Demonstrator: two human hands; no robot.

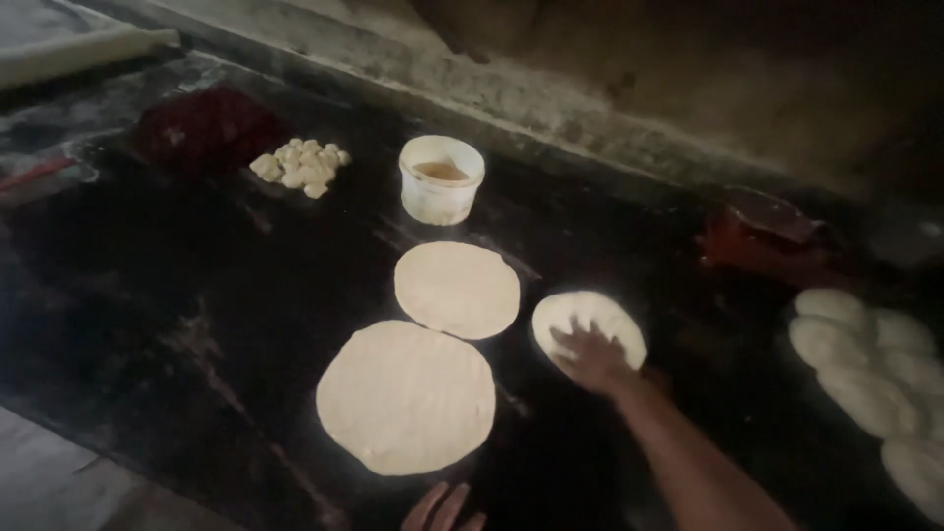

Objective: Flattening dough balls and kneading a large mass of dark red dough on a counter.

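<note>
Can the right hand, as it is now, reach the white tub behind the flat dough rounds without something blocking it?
Probably yes. The right hand rests on the small dough disc, and the white tub stands open beyond it. Only a flat dough round lies between, low enough to pass over.

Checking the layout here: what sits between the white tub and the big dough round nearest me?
In the head view, a medium flattened dough round lies between the white tub and the largest dough round.

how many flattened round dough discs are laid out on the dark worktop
3: a large flattened dough disc nearest, a medium disc behind it, a small disc under the right hand.
</note>
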